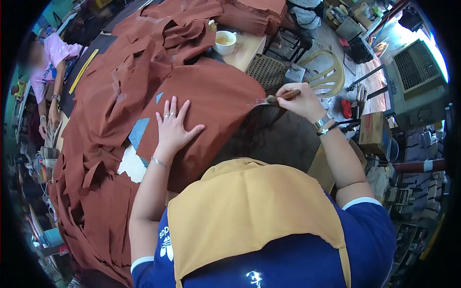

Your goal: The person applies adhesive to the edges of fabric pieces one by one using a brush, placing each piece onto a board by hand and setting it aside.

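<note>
Rust-red fabric point(211, 96) lies spread over the table, bunched in folds at the left. My left hand point(173, 126) rests flat on it with fingers apart, rings and a bracelet on. At the fabric's right edge, my right hand point(298, 102) grips a brush point(288, 95) by its wooden handle. The brush's tip meets the edge of the cloth, where a pale wet-looking streak shows. Some of the bristles are hard to make out.
A white cup point(224, 42) stands on the table at the top. Beyond are a woven seat point(266, 72), a plastic chair point(331, 72) and a cardboard box point(373, 133). A co-worker point(55, 55) is at the upper left near a yellow ruler point(83, 71).
</note>
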Tool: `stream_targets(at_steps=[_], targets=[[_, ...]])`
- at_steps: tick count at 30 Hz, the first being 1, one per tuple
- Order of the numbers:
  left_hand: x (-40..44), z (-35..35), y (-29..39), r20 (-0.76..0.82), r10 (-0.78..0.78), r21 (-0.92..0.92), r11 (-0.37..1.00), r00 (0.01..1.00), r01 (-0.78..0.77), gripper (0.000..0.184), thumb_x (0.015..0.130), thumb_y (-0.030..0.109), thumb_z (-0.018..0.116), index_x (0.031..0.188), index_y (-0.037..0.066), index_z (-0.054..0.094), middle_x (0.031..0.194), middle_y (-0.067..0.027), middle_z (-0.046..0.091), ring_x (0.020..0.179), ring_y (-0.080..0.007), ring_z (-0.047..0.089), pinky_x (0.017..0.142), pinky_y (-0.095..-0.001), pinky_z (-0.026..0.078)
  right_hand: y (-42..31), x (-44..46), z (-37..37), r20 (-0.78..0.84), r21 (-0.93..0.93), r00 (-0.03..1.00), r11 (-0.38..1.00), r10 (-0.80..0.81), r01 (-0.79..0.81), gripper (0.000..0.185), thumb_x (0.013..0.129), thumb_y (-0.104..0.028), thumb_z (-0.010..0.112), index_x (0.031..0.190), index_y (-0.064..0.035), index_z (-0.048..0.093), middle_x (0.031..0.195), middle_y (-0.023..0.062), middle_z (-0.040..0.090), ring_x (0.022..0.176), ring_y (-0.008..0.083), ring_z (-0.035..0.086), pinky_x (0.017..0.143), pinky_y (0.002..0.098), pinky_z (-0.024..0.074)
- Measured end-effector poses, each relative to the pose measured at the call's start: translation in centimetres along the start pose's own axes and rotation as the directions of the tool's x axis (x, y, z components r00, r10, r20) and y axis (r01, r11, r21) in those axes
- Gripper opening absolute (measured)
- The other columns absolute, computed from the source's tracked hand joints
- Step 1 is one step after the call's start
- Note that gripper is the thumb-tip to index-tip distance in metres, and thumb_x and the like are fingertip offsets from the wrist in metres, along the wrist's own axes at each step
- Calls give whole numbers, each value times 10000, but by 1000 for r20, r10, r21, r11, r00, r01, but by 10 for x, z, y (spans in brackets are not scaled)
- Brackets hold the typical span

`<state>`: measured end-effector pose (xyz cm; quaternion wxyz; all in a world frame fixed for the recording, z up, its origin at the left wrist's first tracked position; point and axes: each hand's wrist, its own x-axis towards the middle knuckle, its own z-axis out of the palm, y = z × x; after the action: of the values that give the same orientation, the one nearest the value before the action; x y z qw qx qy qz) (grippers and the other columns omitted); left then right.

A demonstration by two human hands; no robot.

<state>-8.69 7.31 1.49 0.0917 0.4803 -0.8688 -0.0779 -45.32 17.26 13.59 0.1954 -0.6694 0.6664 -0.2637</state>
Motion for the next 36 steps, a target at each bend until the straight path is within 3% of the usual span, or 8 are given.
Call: stream_targets(at_steps=[3,8,13,18,21,23,29,36], targets=[[18,6,-5,-15,44,0,999,999,-44,943,784,770,609,1534,236,411,1633,-193,255,1517,-397,196,1163,-683,149,-13,0,30,8,210,996,974,-90,86,170,812,-144,738,934,-26,749,801,50,727,740,96,661,694,271,524],[47,7,-16,9,145,3,989,989,-145,945,781,777,601,1541,253,401,1637,-183,250,1523,-389,185,1175,-669,146,20,-5,-4,49,-88,998,996,32,-27,156,790,-136,735,902,-28,749,781,111,729,716,138,697,681,291,544],[73,6,-15,65,214,12,976,975,-216,952,783,789,588,1558,283,365,1647,-172,226,1528,-383,172,1184,-657,148,-10,-3,26,-4,244,998,968,-56,55,159,782,-124,736,907,-27,749,784,105,731,707,130,689,669,292,542],[94,8,-15,93,271,39,961,958,-275,958,790,800,571,1569,293,336,1651,-166,217,1528,-379,170,1187,-652,159,14,-10,-3,16,-39,1000,999,-13,14,148,781,-125,741,886,-21,747,780,114,736,693,157,710,676,287,553],[106,7,-14,103,309,33,949,946,-313,932,813,745,606,1571,275,334,1647,-170,222,1525,-391,166,1187,-659,152,-12,-11,2,-52,48,998,998,-32,35,149,791,-132,736,893,-23,751,792,120,738,704,171,718,676,290,557],[106,12,-16,76,283,28,958,956,-285,947,808,777,575,1571,271,333,1647,-169,225,1525,-383,172,1185,-658,161,-12,-10,28,10,212,996,974,-89,85,153,788,-129,740,907,-33,750,822,134,734,743,188,724,703,302,556],[39,13,3,32,68,-14,998,997,-68,973,795,802,560,1555,223,376,1643,-190,229,1525,-396,170,1158,-694,146,-3,-10,37,-18,148,993,982,-115,117,157,764,-133,738,875,-21,734,784,137,718,726,237,718,691,313,554],[34,8,5,10,81,15,997,997,-81,1002,757,804,603,1550,231,387,1646,-183,229,1527,-393,174,1169,-684,136,-3,-13,8,-59,31,995,996,-81,83,161,774,-117,746,899,-15,751,832,159,734,765,243,732,729,327,568]])
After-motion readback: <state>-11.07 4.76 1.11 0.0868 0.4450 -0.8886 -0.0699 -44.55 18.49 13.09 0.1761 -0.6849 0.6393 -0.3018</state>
